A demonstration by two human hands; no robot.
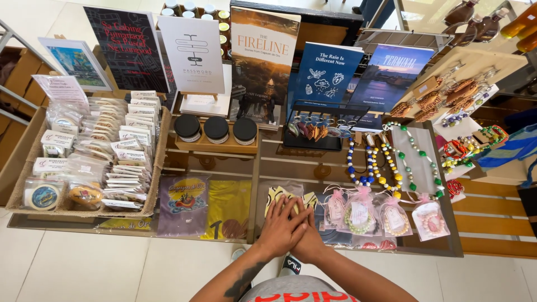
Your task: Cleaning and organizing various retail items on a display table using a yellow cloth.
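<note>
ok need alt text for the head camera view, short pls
Seen from above, a person's left hand lies over their right hand on a glass display table. Around them lie folded shirts, bead necklaces, pouches, three black-lidded jars, upright books and a basket of packets.

Single head view, steeply down over display table [268, 168]; close, hands [288, 229] at lower centre of frame.

A small shop stall: a glass table [168, 225] spread with standing books [263, 53], beaded necklaces [380, 165], jars [216, 130], packaged trinkets in a basket [156, 168] and folded shirts [204, 208].
</note>
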